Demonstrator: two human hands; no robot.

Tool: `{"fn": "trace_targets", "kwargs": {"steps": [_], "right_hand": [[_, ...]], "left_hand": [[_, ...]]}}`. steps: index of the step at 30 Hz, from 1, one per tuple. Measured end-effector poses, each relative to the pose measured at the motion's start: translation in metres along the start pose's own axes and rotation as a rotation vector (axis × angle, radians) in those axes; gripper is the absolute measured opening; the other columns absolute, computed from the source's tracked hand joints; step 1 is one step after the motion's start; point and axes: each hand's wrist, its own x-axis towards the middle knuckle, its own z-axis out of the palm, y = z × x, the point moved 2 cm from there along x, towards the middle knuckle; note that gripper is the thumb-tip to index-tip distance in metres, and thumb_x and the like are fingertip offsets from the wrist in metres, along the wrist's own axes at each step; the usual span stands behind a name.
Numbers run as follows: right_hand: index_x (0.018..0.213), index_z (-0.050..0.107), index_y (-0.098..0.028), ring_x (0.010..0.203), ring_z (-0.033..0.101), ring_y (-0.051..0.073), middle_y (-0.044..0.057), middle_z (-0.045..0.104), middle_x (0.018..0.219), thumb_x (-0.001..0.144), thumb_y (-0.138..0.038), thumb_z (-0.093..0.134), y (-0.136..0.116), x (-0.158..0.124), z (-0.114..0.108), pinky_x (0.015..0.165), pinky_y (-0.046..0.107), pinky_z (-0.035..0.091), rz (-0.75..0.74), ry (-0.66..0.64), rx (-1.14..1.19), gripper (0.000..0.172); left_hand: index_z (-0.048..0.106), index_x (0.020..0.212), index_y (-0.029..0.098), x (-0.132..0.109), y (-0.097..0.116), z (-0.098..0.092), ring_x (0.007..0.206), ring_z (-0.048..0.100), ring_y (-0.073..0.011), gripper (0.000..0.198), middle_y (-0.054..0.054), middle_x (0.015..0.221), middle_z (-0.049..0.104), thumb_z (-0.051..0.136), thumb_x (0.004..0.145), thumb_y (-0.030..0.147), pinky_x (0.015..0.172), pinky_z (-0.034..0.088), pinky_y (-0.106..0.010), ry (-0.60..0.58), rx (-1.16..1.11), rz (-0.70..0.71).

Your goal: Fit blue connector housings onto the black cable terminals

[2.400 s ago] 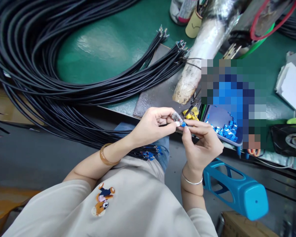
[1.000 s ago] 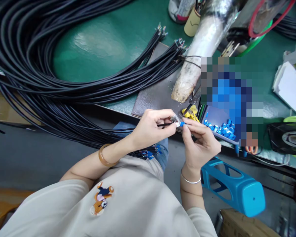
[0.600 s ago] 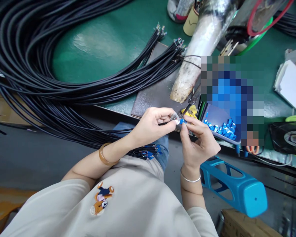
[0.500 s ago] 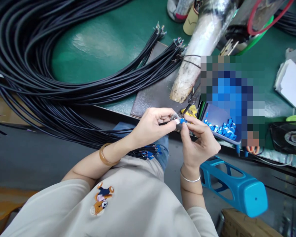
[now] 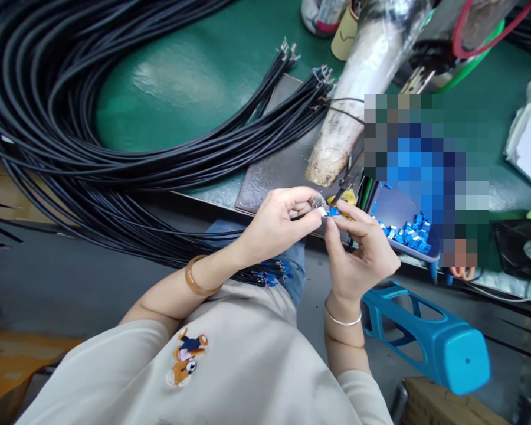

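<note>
My left hand (image 5: 283, 221) is closed in a pinch on the end of a black cable, most of which its fingers hide. Silvery strands (image 5: 318, 202) and something white show at its fingertips. Opposite, my right hand (image 5: 358, 251) grips a small blue connector (image 5: 334, 212) between thumb and fingers. The two hands nearly meet, with the connector right at the wire ends; how far the wires go in cannot be made out. Over my lap lie black cables (image 5: 256, 276), several tipped with blue connectors.
Thick bundles of black cable (image 5: 181, 156) curve over the green table (image 5: 168, 88). A wrapped post (image 5: 345, 118) slants over a dark board (image 5: 269, 177). Loose blue connectors (image 5: 411, 233) lie in a tray (image 5: 418, 257), partly pixelated. A blue stool (image 5: 464, 354) lies below the table edge.
Both hands hold nearly the same pose, the connector still at the wire ends. The fingers have shifted slightly, and the camera view has moved a little.
</note>
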Motion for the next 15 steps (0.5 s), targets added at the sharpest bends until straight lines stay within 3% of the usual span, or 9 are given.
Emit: {"fn": "trace_targets", "kwargs": {"steps": [9,15], "right_hand": [[0.091,0.07,-0.023,0.094,0.076,0.019,0.002,0.078,0.1,0.078,-0.008,0.074,-0.0069,0.0041,-0.0021,0.083,0.034,0.064,-0.057,0.026,-0.024,0.02],[0.09,0.064,-0.022,0.091,0.077,0.017,0.004,0.078,0.107,0.079,-0.01,0.073,-0.0071,-0.0029,-0.0014,0.079,0.028,0.064,-0.086,-0.002,-0.076,0.019]], "left_hand": [[0.051,0.071,0.015,-0.0016,0.0058,-0.0013,0.054,0.029,-0.0053,0.02,0.005,0.059,0.032,0.056,0.089,0.025,0.049,0.024,-0.021,-0.011,0.036,0.03],[0.05,0.069,0.015,-0.0034,0.0045,-0.0031,0.053,0.026,-0.0048,0.019,0.006,0.059,0.03,0.055,0.087,0.019,0.049,0.023,-0.02,-0.033,0.054,-0.029]]}}
